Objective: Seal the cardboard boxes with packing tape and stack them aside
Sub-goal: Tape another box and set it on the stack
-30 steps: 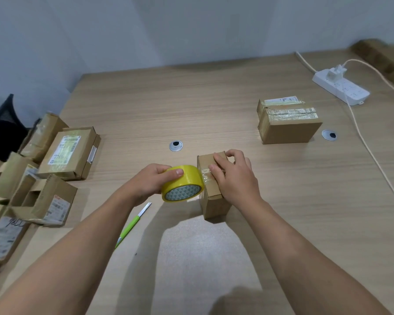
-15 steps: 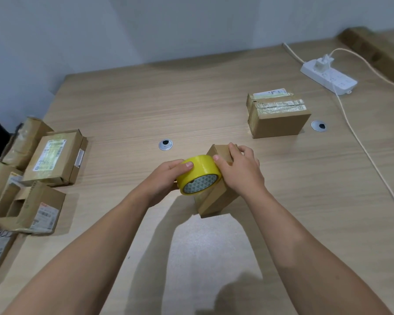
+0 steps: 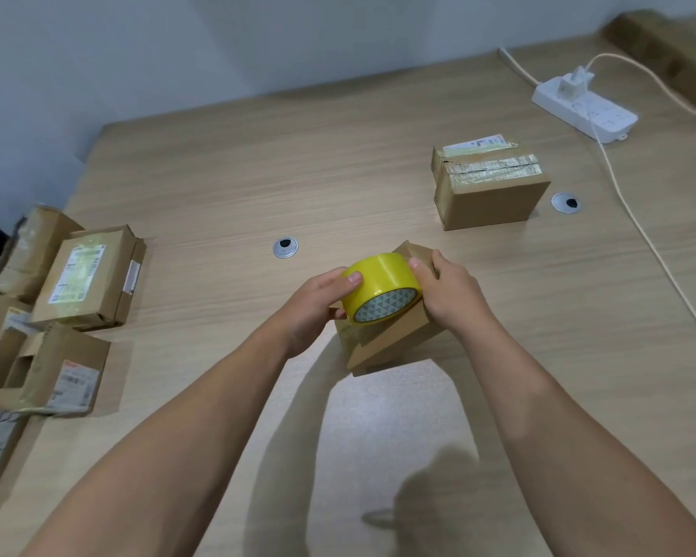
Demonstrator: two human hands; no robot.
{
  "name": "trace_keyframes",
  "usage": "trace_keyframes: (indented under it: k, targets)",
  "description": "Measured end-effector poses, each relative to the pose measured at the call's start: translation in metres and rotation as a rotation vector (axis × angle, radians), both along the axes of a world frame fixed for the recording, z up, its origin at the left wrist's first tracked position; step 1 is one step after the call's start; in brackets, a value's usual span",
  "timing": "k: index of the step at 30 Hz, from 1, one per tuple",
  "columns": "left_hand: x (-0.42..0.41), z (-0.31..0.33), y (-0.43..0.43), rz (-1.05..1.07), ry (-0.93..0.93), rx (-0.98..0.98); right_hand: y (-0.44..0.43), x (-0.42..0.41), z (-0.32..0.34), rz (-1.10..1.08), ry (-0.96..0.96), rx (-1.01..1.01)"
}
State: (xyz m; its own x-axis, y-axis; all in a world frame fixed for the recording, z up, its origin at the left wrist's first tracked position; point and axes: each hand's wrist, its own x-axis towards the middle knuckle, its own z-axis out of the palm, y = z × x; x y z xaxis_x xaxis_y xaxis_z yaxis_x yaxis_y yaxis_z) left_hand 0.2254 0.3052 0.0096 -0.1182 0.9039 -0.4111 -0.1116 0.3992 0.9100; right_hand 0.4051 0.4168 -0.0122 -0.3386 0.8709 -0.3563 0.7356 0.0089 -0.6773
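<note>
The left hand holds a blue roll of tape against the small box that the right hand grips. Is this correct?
Not quite. The head view shows that the roll of tape is yellow, not blue. The rest is right: the left hand holds it against the small box, which the right hand grips.

On a light wooden table (image 3: 218, 174), the left hand (image 3: 318, 303) grips a yellow roll of packing tape (image 3: 382, 291), thumb on its outer band. The roll rests against a small brown cardboard box (image 3: 394, 339), which is tilted and held from the right side by the right hand (image 3: 451, 299). Farther right stands a larger taped cardboard box (image 3: 491, 195) with a label on top. A white power strip (image 3: 583, 108) lies at the far right, its cream cable (image 3: 635, 219) running toward the near edge. Several labelled cardboard parcels (image 3: 93, 275) lie at the left edge.
</note>
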Motion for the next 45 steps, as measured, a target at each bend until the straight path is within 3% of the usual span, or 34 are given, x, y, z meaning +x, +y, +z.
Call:
trace_keyframes:
  k: [6, 14, 26, 33, 45]
  targets:
    - [0.008, -0.005, 0.009, -0.041, 0.026, -0.006, -0.005, 0.013, -0.02, -0.053, 0.111, -0.047]
    - [0.007, -0.006, 0.007, -0.138, 0.217, -0.046, -0.036, 0.011, -0.054, -0.114, 0.266, -0.16]
    - [-0.013, -0.009, -0.011, -0.229, 0.441, -0.17, -0.062, 0.01, -0.077, -0.179, 0.288, -0.19]
    - [-0.019, 0.004, -0.002, -0.367, 0.741, -0.203, -0.066, 0.012, -0.08, -0.137, 0.32, -0.185]
    - [-0.017, 0.009, -0.004, -0.362, 0.8, -0.277, -0.064, 0.003, -0.08, -0.058, 0.26, -0.14]
